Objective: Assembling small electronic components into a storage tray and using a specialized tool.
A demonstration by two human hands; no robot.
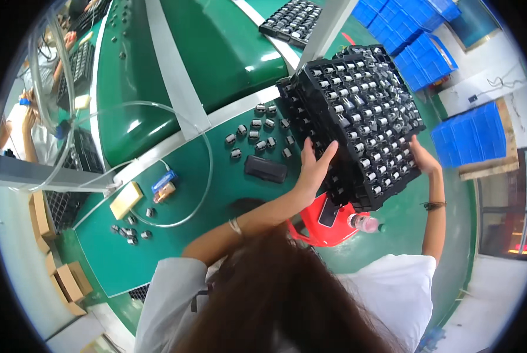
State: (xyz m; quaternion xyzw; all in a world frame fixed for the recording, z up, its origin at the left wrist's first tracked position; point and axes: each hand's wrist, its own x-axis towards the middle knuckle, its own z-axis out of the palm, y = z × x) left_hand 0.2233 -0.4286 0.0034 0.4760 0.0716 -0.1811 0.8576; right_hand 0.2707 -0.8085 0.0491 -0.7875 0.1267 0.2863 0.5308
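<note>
At the right end of the flat green worktable [110,265], a tilted stack of black plastic trays [325,126] is leaning up between two bare hands, its top face showing rows of small silver-and-black cylindrical parts [357,117]. The left hand [315,170] is gripping the stack's left side, thumb standing apart from the fingers, while the right hand [423,157] is gripping the right edge (some fingertips are hiding from view on both sides). Beneath the stack's lower end, a red plastic stool [310,225] is bearing a dark rectangular phone [329,213], and a clear plastic bottle [364,222] is showing beside it. Left of the stack, loose silver-and-black parts [253,135] are standing near a long black case [266,169]. Farther left, a pale yellow rectangular block [126,200] is lying near a looping clear tube [209,159].
</note>
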